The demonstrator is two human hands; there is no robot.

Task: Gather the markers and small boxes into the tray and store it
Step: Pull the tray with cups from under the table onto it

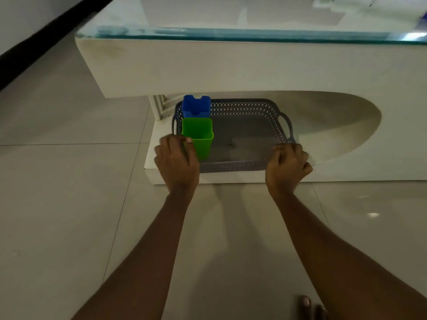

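Note:
A grey perforated tray (249,107) sits on the white lower shelf under the table. Inside it, at the left, a green box (198,137) stands upright in front of a blue box (196,106). I cannot make out any markers. My left hand (176,158) grips the tray's near left corner, its thumb beside the green box. My right hand (287,163) is closed on the tray's near right corner.
The white table has a glass top (231,34) overhanging the shelf. The lower shelf (231,177) has a curved recess (335,121) to the right of the tray. Tiled floor lies all around, with toes (309,306) at the bottom edge.

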